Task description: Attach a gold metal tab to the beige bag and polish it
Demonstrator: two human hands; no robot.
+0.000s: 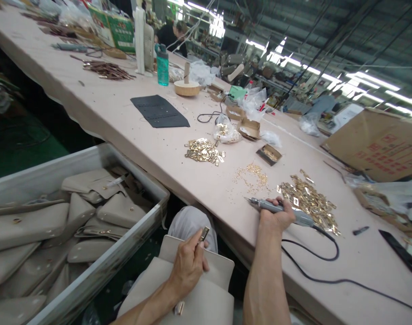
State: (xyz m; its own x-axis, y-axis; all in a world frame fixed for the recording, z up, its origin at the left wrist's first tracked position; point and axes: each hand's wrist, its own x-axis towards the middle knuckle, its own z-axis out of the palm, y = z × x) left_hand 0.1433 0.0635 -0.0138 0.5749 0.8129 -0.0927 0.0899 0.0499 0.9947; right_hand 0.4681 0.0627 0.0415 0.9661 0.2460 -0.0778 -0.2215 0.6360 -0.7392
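Note:
In my left hand [189, 262], pinched between thumb and fingers, is a small gold metal plate [203, 233], held over the flap of a beige handbag [214, 295] on my lap. A gold clasp piece [179, 308] shows on the bag body below my wrist. My right hand [278, 216] is wrapped around a grey electric screwdriver [302, 217], its tip pointing left above the table. Just left of the tip lie scattered tiny gold screws [255, 177]. A heap of gold metal fittings [309, 198] lies behind my right hand.
A grey bin [133, 243] of beige bags stands at left. On the table [152, 153] are another pile of gold fittings [204, 151], a small open box [269, 155], a black sheet [159, 111], a teal bottle [162, 67] and a phone [400, 252]. The screwdriver's cord [348, 280] trails right.

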